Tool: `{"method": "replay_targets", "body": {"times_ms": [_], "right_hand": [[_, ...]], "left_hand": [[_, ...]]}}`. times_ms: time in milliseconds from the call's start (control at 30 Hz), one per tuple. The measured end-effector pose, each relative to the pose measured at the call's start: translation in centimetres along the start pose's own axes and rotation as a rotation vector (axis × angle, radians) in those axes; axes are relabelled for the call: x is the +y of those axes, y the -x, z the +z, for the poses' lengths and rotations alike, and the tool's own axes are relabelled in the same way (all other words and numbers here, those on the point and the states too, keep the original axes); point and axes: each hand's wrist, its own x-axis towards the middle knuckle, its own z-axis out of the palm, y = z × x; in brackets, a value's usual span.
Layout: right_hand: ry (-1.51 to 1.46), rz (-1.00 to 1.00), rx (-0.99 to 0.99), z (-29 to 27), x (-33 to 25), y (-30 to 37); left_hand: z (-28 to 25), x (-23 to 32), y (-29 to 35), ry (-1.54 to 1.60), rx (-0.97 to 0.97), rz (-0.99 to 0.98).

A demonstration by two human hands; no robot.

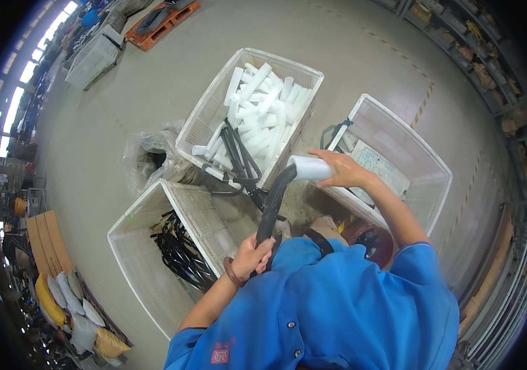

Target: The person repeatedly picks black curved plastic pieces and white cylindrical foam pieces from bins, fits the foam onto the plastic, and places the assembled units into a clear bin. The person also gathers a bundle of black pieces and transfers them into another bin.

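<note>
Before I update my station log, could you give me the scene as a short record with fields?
Left hand: closed around a bent black tube
Right hand: gripping a white sleeve at the tube's far end
Front crate: white cylinders, with dark tubes across its near side
Left crate: thin black pieces
Right crate: a pale flat piece

Bright windows (12,111) glare at left; fisheye edges curve into blackness.

Bent tube (272,206): smooth, faintly glossy black; sleeve (309,168): matt white foam, by look; left crate (197,217): meshed plastic; shirt (362,302): matt cloth
</note>
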Motion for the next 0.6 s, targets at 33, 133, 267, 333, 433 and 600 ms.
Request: {"method": "replay_targets", "body": {"times_ms": [33,133,267,333,433,600], "right_hand": [[-0.011,-0.003,0.031,-0.3,0.3,1.8],[-0.019,0.291,0.033,-1.5,0.4,6.0],[0.055,0.113,0.187,-4.2,-1.9,7.0],[0.133,-0.08,0.195,-6.9,-3.5,6.2],[0.594,-0.343,0.135,-7.9,-6.9,6.1],[0.866,-0.54,0.086,-8.4,-8.9,9.6]], "left_hand": [[0.6,-0.3,0.5,-0.025,-0.017,0.047],[2.8,-0.6,1.5,-0.093,-0.009,0.101],[8.5,-0.8,0.0,-0.464,0.004,0.223],[10.2,-0.3,-0.6,-0.382,-0.047,0.285],[11.6,0.4,-1.4,-0.398,-0.125,0.137],[13.4,0.6,-2.9,-0.283,-0.345,0.035]]}}
